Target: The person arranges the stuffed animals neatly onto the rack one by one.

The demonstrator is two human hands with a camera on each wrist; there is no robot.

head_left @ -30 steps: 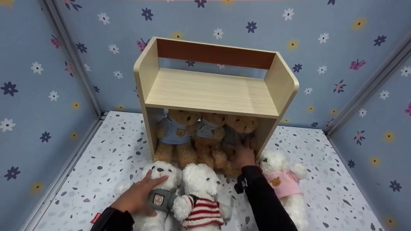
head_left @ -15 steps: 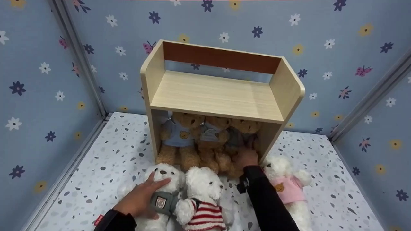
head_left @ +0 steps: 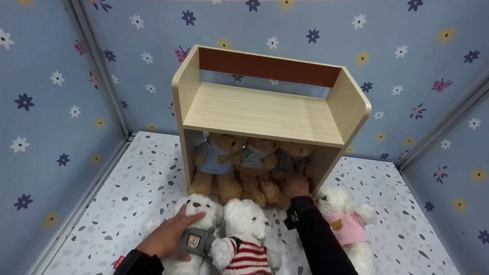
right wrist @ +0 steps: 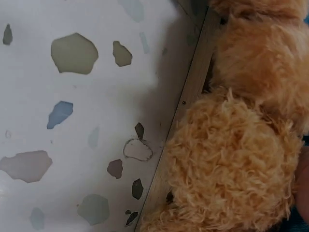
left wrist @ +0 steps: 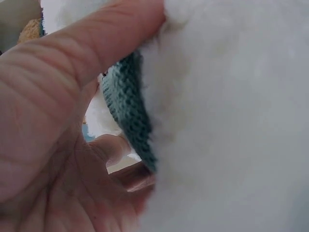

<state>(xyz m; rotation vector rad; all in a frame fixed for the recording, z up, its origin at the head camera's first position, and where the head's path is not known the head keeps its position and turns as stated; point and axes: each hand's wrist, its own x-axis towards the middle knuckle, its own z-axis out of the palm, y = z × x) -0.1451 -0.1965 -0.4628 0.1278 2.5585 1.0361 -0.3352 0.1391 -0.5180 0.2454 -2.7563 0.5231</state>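
A white teddy bear (head_left: 197, 240) in a grey-green sweater lies in front of the shelf. My left hand (head_left: 168, 235) holds its side, thumb and fingers around the white fur in the left wrist view. Inside the lower compartment of the wooden shelf (head_left: 263, 110), my right hand (head_left: 296, 185) presses against a brown teddy bear (head_left: 282, 162) in a dark grey top, its fingers stretched upward in shadow. Curly brown fur (right wrist: 231, 159) fills the right side of the right wrist view; only a sliver of hand shows there.
Two brown bears, one in a light blue shirt (head_left: 216, 160) and one in a grey hoodie (head_left: 254, 158), sit left in the compartment. A white bear in red stripes (head_left: 246, 233) and one in pink (head_left: 347, 227) lie in front on the speckled tabletop (head_left: 126, 191). Flowered panels (head_left: 38, 152) enclose it.
My right hand and the right brown bear have gone slightly deeper into the compartment, the bear's head now more hidden by the board. My left hand stays on the white bear. The view shifted slightly.
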